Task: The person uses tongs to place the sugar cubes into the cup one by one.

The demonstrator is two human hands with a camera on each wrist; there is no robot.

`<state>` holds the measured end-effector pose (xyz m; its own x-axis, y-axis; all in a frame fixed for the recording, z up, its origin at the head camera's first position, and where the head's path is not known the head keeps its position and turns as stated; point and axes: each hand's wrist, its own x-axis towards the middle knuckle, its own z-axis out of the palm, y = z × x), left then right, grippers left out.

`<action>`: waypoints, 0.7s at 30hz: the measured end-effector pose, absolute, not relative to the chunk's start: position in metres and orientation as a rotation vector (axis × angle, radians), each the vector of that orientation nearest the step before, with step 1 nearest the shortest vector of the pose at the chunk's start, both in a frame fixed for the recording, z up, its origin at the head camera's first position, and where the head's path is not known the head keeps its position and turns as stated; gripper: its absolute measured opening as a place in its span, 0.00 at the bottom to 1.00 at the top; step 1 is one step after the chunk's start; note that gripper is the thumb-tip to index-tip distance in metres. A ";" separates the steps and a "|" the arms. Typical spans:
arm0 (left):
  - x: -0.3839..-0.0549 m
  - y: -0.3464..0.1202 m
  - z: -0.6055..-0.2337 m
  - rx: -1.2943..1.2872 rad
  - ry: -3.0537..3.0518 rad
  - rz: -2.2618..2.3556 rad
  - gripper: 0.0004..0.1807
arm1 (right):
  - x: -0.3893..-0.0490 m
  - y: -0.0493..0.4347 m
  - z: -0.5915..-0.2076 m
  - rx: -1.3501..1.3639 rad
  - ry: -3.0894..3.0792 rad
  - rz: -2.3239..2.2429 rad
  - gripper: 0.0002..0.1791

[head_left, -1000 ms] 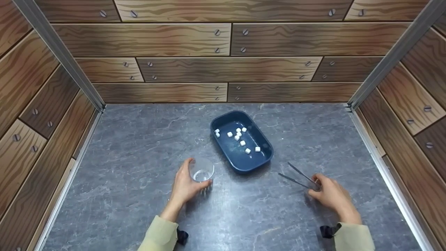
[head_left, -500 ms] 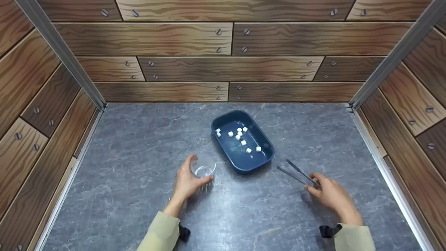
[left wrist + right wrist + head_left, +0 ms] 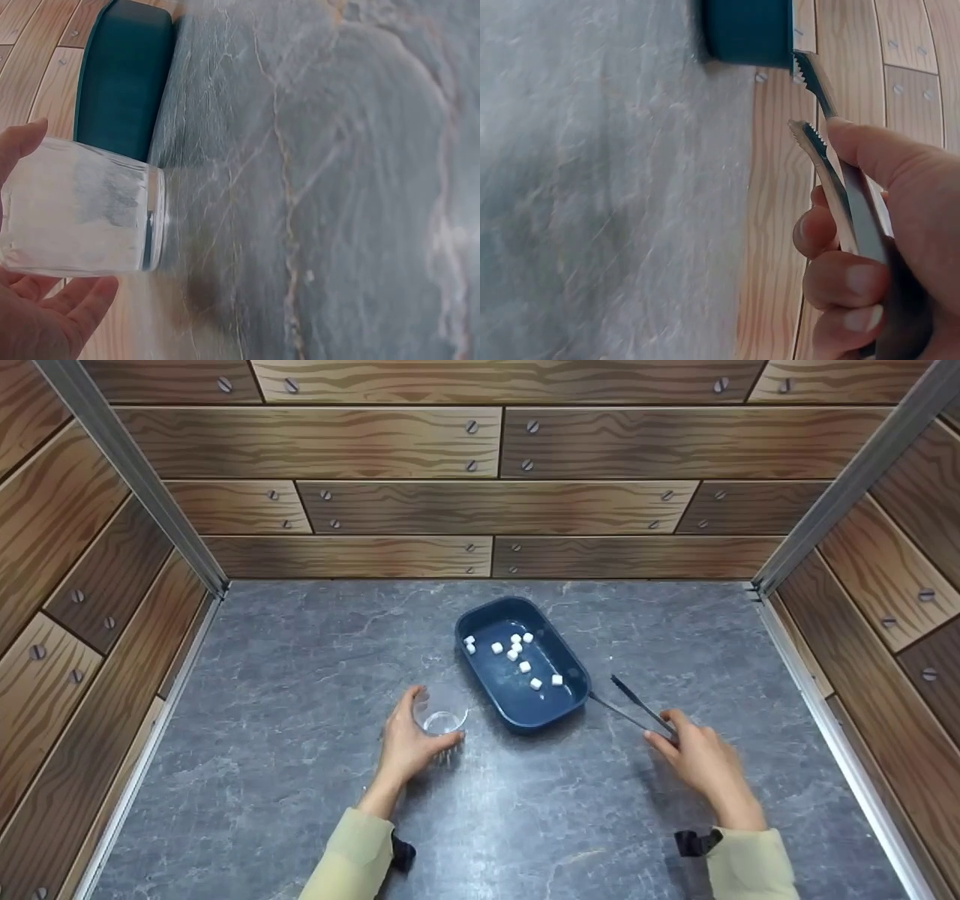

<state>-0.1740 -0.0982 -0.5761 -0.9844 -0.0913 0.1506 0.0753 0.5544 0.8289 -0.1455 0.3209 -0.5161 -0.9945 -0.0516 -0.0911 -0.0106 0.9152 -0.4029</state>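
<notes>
My left hand (image 3: 405,746) holds a clear cup (image 3: 82,206) upright, thumb on one side and fingers on the other. In the head view it stands left of the blue tray's near end. My right hand (image 3: 709,761) grips metal tongs (image 3: 859,214) with serrated tips. Their two arms are spread apart, with nothing between the tips. One tip lies by the tray's near right corner; whether it touches is unclear. Several small white cubes (image 3: 525,667) lie scattered inside the dark blue tray (image 3: 517,711), which sits at a slant. I see no cubes in the cup.
A grey marbled tabletop (image 3: 300,660) lies under everything. Wood-patterned panels (image 3: 390,510) wall the back and both sides, with metal posts (image 3: 172,525) at the corners.
My right hand has moved up and left with the tongs, bringing their tips close to the tray. My left hand and the cup have shifted slightly forward and right.
</notes>
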 end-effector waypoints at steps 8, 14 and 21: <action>-0.177 -0.097 -0.580 -0.044 -2.581 -1.417 0.52 | -0.154 0.307 -0.505 -0.109 3.016 -0.594 0.32; -0.178 -0.099 -0.581 -0.061 -2.588 -1.430 0.52 | -0.161 0.298 -0.502 -0.186 3.071 -0.572 0.24; -0.180 -0.099 -0.579 -0.041 -2.607 -1.457 0.52 | -0.168 0.286 -0.500 -0.229 3.107 -0.509 0.22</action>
<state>-0.1799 -0.0994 -0.5793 -0.9877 -0.0512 0.1479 0.0991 0.5264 0.8445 -0.1682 0.2861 -0.5004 -0.9894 -0.1404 0.0381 -0.1452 0.9374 -0.3165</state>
